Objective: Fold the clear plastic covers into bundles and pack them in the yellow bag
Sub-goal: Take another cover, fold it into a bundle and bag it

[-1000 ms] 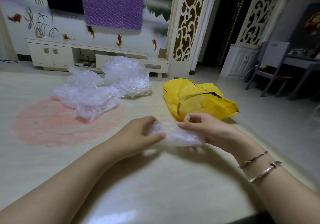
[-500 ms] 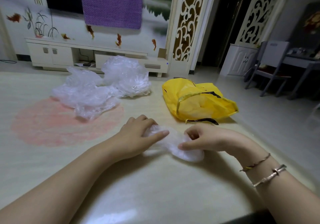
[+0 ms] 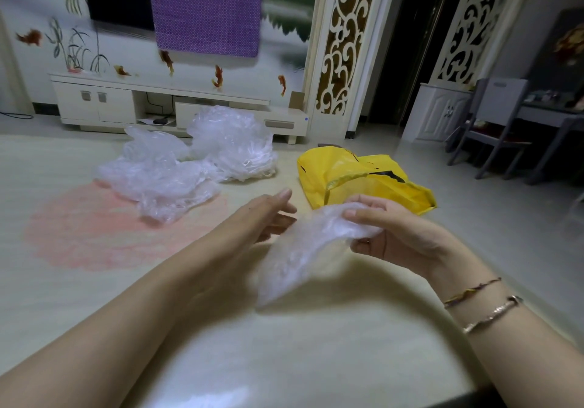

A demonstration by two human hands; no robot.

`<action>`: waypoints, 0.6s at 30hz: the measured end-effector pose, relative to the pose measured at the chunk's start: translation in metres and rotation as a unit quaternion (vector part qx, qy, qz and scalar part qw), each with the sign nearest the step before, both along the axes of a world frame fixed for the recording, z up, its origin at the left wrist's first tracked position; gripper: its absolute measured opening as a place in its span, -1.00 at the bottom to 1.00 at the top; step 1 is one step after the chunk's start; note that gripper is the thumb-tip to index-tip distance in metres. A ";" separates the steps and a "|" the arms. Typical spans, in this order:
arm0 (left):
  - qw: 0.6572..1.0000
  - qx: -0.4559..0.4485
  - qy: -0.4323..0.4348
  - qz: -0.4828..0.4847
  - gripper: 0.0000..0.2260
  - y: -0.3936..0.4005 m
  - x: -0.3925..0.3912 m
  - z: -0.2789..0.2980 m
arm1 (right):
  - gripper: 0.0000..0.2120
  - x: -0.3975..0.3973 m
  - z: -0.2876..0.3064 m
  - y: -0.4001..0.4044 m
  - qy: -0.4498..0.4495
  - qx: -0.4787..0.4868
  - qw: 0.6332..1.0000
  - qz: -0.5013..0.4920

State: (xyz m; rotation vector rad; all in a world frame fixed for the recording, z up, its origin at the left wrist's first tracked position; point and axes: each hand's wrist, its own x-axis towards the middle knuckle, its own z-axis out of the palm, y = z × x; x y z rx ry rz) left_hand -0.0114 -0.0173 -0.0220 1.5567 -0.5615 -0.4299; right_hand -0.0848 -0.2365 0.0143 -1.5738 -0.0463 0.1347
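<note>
Head cam looking down at a glossy cream table (image 3: 316,360) with a big faded pink round patch on the left side. Closest in, two bare forearms reach forward over it, and the right wrist has two thin bracelets (image 3: 483,303) on it.

Right hand (image 3: 395,234) has a clear plastic cover (image 3: 303,249) pinched at its upper end, thumb on top and the fingers curled underneath. From there the plastic droops down and to the left in a long crinkly strip, and the low end looks like it's at or just above the tabletop, can't really tell if it touches. It's a bit motion-blurred too.

Left hand (image 3: 268,215) is just beside the strip with the fingers fairly straight and spread, pointing right, not gripping anything. Fingertips sit right at the plastic's edge, hard to say if they're actually touching it.

Past the hands, the yellow bag (image 3: 363,183) lies slumped on the table just behind the right hand, its mouth gaping a little. Off to the left, well apart from the bag, there's a loose pile of clear plastic covers (image 3: 158,177), with a puffier heap (image 3: 234,142) touching it behind.

Beyond the table stands a white TV cabinet (image 3: 126,101) against a mural wall with a purple cloth (image 3: 205,6) hanging down, and a grey chair (image 3: 493,123) far right.
</note>
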 end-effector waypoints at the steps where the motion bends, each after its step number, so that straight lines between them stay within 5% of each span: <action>1: 0.999 -0.005 0.035 -0.021 -0.49 0.000 -0.001 0.001 | -0.85 0.001 -0.001 0.001 0.002 -0.009 1.000 0.007; 4: 0.999 0.017 0.029 -0.040 -0.62 -0.001 -0.010 0.002 | -0.74 0.003 -0.004 0.004 0.010 0.005 1.000 -0.011; 7: 0.999 -0.004 0.017 0.047 -0.74 -0.003 -0.014 0.005 | -0.51 0.010 -0.007 0.007 -0.004 0.083 0.992 -0.096; 8: 0.995 -0.013 0.022 0.092 -0.75 -0.004 -0.012 0.004 | -0.46 0.013 -0.010 0.008 -0.031 0.051 0.989 -0.136; 10: 0.986 -0.030 0.031 0.159 -0.74 -0.005 -0.009 0.002 | -0.41 0.015 -0.019 0.010 -0.137 -0.169 0.953 -0.211; 13: 0.980 -0.066 0.092 0.165 -0.68 -0.007 -0.009 -0.002 | -0.37 0.009 -0.032 0.016 -0.326 -0.472 0.810 -0.128; 18: 0.977 -0.061 0.134 0.154 -0.54 -0.009 -0.008 -0.007 | -0.60 -0.002 -0.042 0.036 -0.395 -0.547 0.737 -0.034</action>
